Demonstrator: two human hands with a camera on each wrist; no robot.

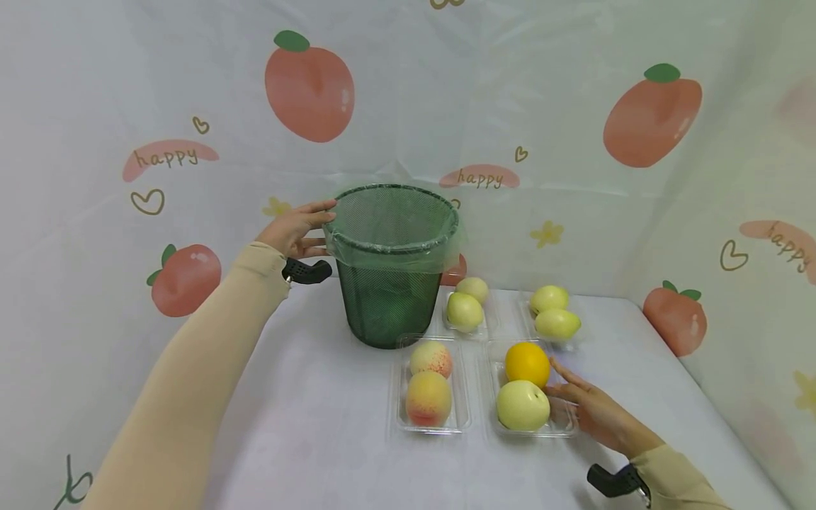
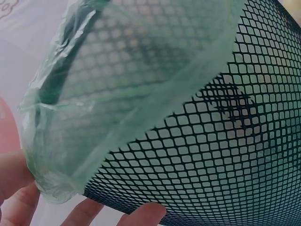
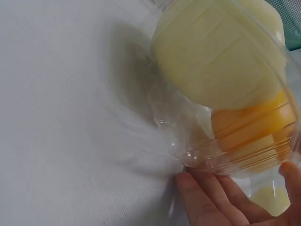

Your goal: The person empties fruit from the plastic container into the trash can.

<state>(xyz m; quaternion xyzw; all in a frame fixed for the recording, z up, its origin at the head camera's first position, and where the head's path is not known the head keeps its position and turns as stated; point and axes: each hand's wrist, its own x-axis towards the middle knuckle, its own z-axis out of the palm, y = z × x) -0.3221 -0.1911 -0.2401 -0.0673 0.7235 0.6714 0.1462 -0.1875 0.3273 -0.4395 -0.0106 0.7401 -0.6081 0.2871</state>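
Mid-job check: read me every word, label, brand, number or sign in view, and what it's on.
"happy": left pink strip on the backdrop.
"happy": middle pink strip on the backdrop.
"happy": right pink strip on the backdrop, slanted.
Green script, lower left: cut off, perhaps a "b"; unreadable.
None readable on bin, trays, fruit or wrist devices.

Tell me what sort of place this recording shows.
Probably a staged indoor tabletop set: a backdrop printed with fruit and "happy" stands behind a pale table, on which a green mesh bin stands near fruit in clear plastic trays.
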